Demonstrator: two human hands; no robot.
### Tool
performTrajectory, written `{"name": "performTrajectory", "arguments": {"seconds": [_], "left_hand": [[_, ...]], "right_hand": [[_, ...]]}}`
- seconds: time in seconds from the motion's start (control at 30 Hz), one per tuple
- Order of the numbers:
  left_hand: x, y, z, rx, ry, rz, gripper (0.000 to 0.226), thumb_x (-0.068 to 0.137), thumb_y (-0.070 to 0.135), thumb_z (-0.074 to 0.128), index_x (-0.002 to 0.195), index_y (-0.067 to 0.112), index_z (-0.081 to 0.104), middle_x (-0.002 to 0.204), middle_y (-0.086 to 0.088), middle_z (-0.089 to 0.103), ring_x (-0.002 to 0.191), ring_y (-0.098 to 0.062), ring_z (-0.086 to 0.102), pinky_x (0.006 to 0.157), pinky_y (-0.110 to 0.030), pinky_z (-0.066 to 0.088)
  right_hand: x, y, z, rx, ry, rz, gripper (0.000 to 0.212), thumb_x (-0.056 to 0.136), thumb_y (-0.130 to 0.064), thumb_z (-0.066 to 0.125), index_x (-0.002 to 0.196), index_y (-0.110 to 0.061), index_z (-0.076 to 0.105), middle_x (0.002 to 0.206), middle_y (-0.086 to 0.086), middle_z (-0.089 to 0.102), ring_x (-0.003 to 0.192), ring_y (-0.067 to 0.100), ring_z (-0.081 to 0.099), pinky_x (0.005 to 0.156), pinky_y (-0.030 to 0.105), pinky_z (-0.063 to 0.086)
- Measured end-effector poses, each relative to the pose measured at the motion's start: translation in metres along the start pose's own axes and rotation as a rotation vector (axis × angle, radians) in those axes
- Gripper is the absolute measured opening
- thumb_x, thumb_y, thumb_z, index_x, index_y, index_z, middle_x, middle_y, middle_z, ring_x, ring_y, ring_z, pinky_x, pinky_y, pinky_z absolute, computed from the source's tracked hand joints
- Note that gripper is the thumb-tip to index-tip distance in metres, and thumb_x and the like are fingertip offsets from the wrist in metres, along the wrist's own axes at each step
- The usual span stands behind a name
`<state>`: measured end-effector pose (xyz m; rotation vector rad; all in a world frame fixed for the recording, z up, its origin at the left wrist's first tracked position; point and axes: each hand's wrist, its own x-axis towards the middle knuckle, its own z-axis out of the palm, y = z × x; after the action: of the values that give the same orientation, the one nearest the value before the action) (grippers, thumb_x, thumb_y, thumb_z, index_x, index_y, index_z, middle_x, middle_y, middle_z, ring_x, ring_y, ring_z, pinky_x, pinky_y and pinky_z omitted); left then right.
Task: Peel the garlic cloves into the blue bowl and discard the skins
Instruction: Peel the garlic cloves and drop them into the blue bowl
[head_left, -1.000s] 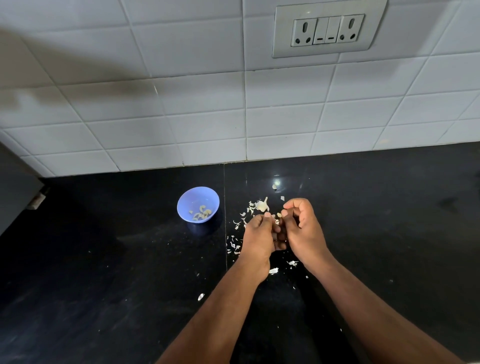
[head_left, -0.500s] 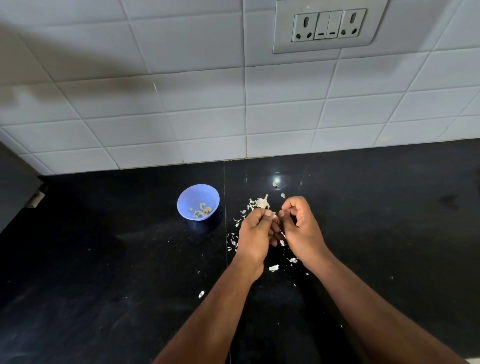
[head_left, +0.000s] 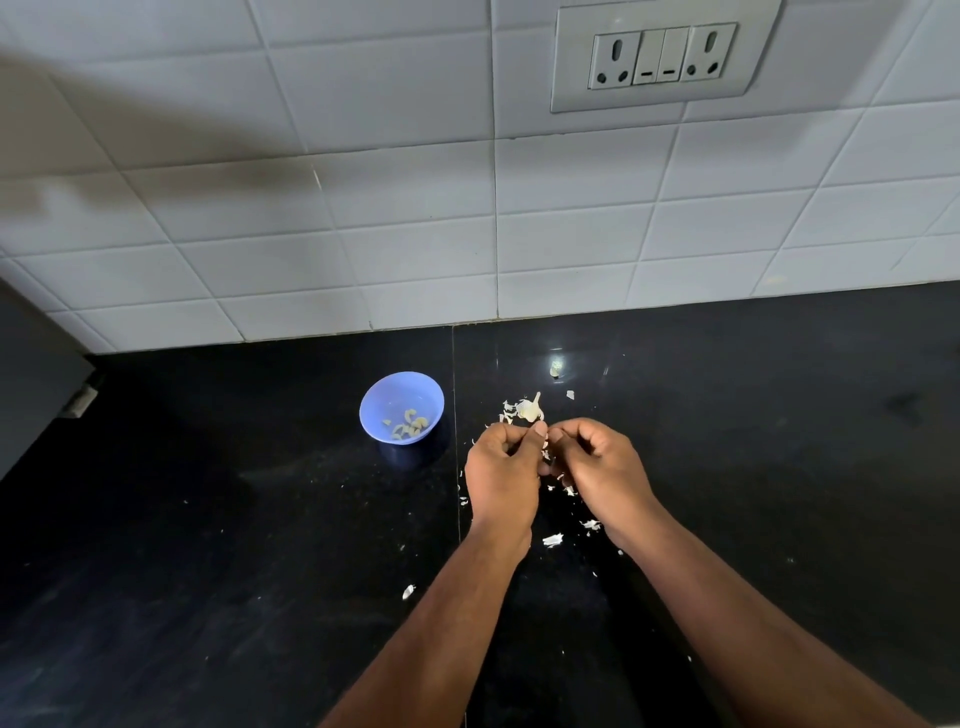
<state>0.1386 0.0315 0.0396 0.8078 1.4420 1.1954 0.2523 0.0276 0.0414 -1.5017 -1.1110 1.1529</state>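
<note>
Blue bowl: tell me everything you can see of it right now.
The blue bowl is small, round and light blue, and looks like plastic. It stands upright on the black counter, left of both hands and apart from them; nothing touches it but the counter. Its mouth is open, and several pale peeled garlic cloves lie at its bottom. It is far from full. The loose skins lie outside it, to its right.

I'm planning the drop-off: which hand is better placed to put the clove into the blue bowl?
Probably the left hand: the blue bowl sits on its side of the counter, nearer than to the right hand, which would have to cross over.
</note>
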Motion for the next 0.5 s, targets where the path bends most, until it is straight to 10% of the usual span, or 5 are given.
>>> {"name": "performTrajectory", "arguments": {"seconds": [0.5], "left_hand": [[0.0027, -0.0002, -0.0019, -0.182, -0.053, -0.041, 0.019, 0.106, 0.020, 0.065, 0.096, 0.005, 0.073, 0.068, -0.004, 0.065, 0.061, -0.015, 0.058, 0.060, -0.027, 0.049]], "right_hand": [[0.0065, -0.0015, -0.0003, 0.259, -0.035, 0.217, 0.013, 0.100, -0.009, 0.065, 0.097, -0.007, 0.077, 0.079, 0.006, 0.074, 0.065, 0.010, 0.064, 0.057, 0.024, 0.047]]}}
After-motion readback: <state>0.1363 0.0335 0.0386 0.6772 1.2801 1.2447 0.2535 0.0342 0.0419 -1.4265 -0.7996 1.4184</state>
